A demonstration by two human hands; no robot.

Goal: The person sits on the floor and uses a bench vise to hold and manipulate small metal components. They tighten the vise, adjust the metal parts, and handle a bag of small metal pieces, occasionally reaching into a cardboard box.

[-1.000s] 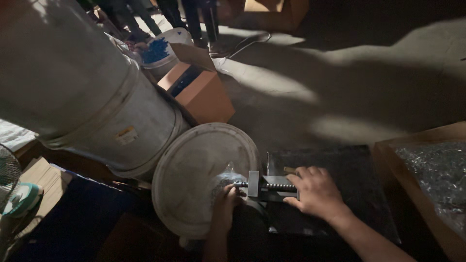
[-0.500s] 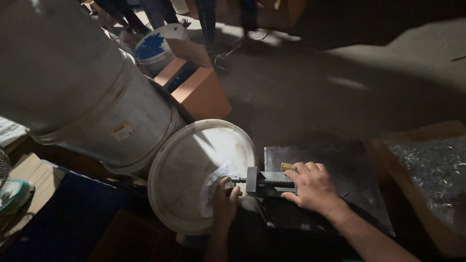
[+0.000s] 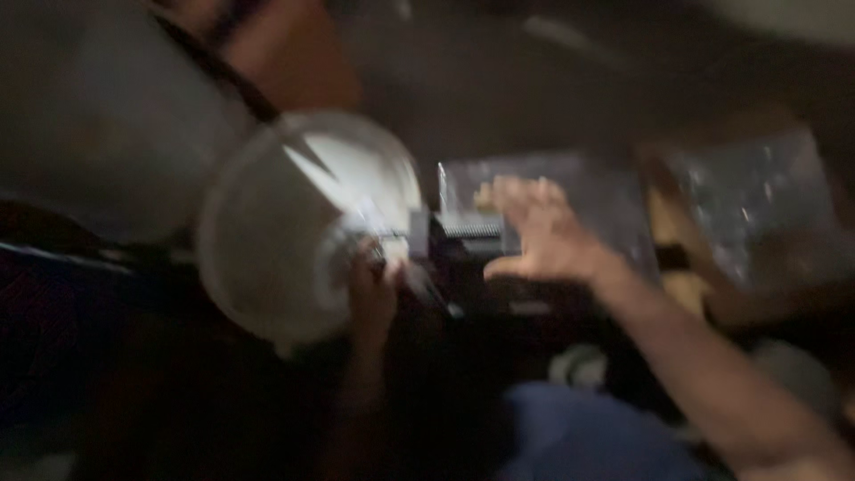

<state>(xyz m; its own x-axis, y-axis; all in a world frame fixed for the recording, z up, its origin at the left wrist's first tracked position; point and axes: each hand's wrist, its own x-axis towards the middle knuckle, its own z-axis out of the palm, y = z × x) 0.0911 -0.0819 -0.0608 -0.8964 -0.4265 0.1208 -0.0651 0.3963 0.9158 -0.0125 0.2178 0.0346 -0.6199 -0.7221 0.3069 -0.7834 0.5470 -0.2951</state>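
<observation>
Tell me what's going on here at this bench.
The picture is blurred and dim. A person's left hand is at the lower edge of a round white disc, seemingly pressing something against it. The right hand is spread open over a small grey block on a dark plate beside the disc. A big pale drum lies behind, and a speckled tray sits to the right.

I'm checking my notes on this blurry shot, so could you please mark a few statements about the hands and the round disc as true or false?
1. The left hand is at the edge of the round white disc. True.
2. The right hand is clenched in a fist. False: its fingers are spread.
3. The right hand lies over the grey slab. True.
4. The disc lies right of both hands. False: it is to their left.
</observation>
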